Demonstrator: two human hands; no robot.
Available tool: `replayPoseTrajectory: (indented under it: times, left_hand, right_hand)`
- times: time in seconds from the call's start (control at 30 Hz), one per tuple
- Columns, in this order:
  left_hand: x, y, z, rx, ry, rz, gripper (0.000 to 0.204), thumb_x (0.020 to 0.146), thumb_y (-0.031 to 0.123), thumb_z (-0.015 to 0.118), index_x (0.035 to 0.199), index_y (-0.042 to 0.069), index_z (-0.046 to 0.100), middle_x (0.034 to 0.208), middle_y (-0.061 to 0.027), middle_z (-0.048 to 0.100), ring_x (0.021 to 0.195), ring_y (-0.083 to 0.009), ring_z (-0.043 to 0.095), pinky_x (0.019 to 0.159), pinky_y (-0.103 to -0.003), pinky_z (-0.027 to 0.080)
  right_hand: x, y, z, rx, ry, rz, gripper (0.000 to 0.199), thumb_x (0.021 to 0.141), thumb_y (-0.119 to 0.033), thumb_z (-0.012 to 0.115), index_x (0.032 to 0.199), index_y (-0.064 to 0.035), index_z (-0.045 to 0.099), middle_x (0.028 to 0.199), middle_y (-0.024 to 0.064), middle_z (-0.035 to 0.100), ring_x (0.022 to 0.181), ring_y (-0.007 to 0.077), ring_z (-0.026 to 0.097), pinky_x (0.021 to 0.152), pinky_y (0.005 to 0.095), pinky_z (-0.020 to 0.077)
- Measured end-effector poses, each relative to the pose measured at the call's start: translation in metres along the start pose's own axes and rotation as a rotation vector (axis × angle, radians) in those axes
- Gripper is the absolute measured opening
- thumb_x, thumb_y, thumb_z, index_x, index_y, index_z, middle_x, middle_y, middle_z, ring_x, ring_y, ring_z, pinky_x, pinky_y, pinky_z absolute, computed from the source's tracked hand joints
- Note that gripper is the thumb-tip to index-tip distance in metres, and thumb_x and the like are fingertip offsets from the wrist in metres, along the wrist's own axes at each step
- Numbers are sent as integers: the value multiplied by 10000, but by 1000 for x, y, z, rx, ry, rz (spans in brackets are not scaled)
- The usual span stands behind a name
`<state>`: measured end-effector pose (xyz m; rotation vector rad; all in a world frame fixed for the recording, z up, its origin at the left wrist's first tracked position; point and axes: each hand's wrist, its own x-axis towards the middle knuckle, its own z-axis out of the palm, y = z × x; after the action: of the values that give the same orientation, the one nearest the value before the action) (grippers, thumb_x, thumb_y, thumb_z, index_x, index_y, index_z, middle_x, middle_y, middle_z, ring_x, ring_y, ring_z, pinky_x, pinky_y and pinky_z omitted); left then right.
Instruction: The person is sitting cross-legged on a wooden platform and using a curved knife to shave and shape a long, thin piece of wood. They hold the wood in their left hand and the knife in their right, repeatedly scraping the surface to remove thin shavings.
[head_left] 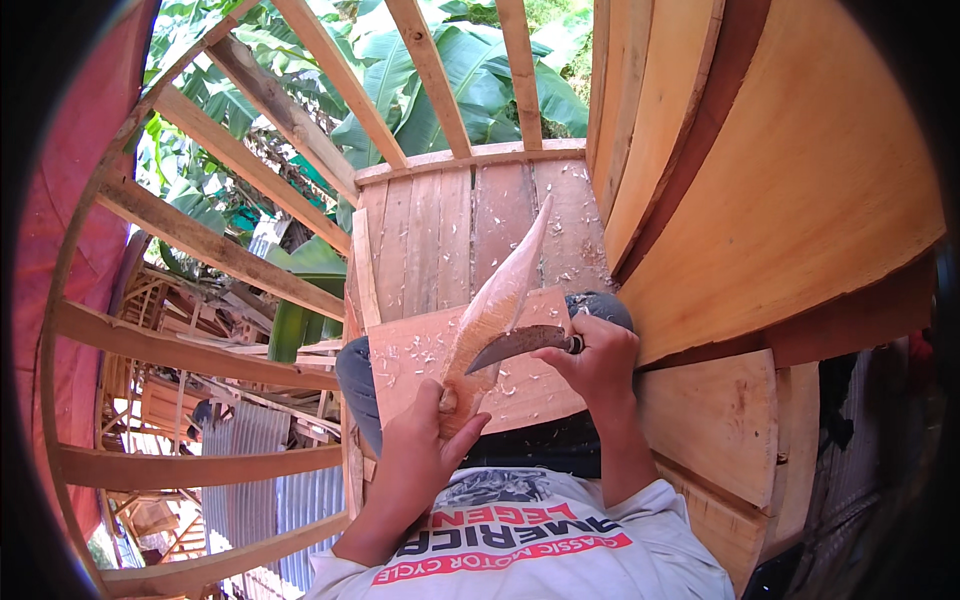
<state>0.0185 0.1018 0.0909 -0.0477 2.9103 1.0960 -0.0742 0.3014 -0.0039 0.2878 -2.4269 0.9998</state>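
Note:
My left hand (425,440) is closed round the lower end of a long pale wooden carving (500,290), which tapers to a sharp point at its far end. Gripped in my right hand (595,365) is a knife (520,345) with a broad curved blade. The blade lies against the carving's right side, just above my left hand. Most of the knife's handle is hidden in my fingers. Under the carving, a flat wooden board (405,345) rests across my lap, with curled shavings scattered over it.
Beyond my knees is a plank floor (430,235) strewn with shavings. A slatted wooden railing (230,260) runs along the left and far sides, with banana leaves (450,85) outside. Large wooden panels (790,190) stand at the right. Corrugated metal sheets (240,470) lie below the left railing.

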Motion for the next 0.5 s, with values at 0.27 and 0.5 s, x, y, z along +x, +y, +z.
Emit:
replayPoseTrajectory:
  times: [0.27, 0.5]
  left_hand:
    - [-9, -2, 1, -67, -57, -72, 395, 818, 256, 717, 975, -8, 469, 789, -252, 618, 739, -419, 632, 613, -403, 492]
    - [-23, -23, 3, -67, -33, -57, 404, 804, 251, 726, 992, 1, 470, 780, -245, 626, 751, -416, 642, 609, -399, 489]
  right_hand:
    - [-1, 6, 1, 3, 0, 46, 693, 697, -707, 625, 548, -39, 512, 477, 103, 467, 441, 325, 497, 420, 370, 371]
    - [15, 19, -5, 258, -90, 276, 593, 821, -553, 614, 608, -2, 563, 513, 178, 494, 506, 391, 518, 492, 417, 416]
